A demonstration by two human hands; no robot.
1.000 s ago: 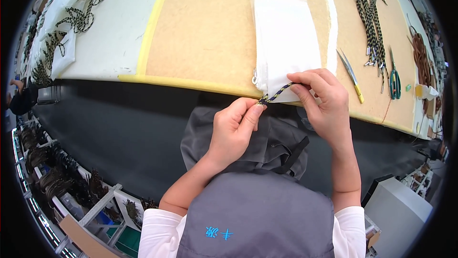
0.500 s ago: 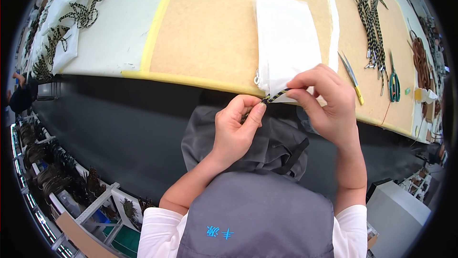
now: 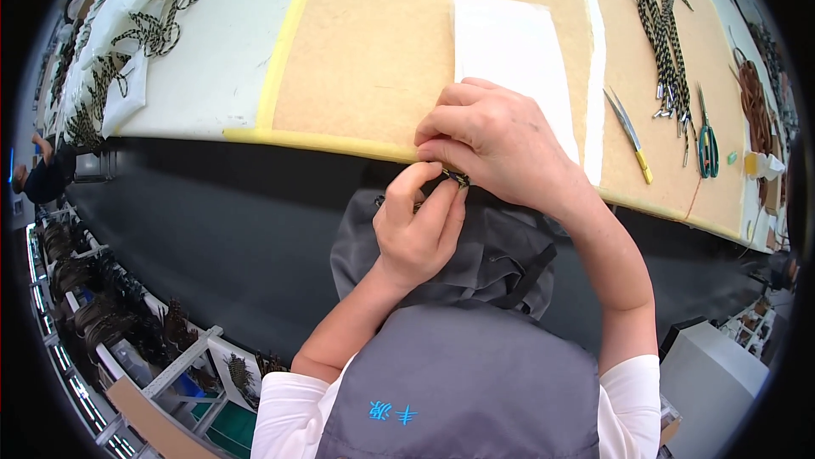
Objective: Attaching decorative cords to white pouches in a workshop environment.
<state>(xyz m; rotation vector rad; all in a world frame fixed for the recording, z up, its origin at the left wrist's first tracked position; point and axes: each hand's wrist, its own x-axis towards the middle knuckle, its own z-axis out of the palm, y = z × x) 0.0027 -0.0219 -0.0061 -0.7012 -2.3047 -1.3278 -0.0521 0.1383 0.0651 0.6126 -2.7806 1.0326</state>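
Just off the table's front edge, both my hands work close together on a black-and-yellow braided cord (image 3: 458, 177). My left hand (image 3: 418, 230) is closed on it, the cord showing between the fingertips and thumb. My right hand (image 3: 509, 143) reaches across above, its thumb and forefinger pinched together beside the left forefinger. The bit of cord in that pinch is mostly hidden by the fingers. Behind my right hand a flat white packet (image 3: 509, 43) lies on the table, its lower part covered by the hand.
Right of the packet lie yellow-ended tweezers (image 3: 630, 138), green-handled scissors (image 3: 707, 149) and a bundle of cords with metal tips (image 3: 666, 43). A brown cord bundle (image 3: 750, 90) is farther right. At far left, more patterned cords (image 3: 153, 34) rest on white bags. Yellow tape (image 3: 340, 146) lines the table edge.
My right hand has moved left across the cord, from the right side of the left hand to above its forefinger. The stretch of cord between the hands no longer shows. My left fingers have shifted.
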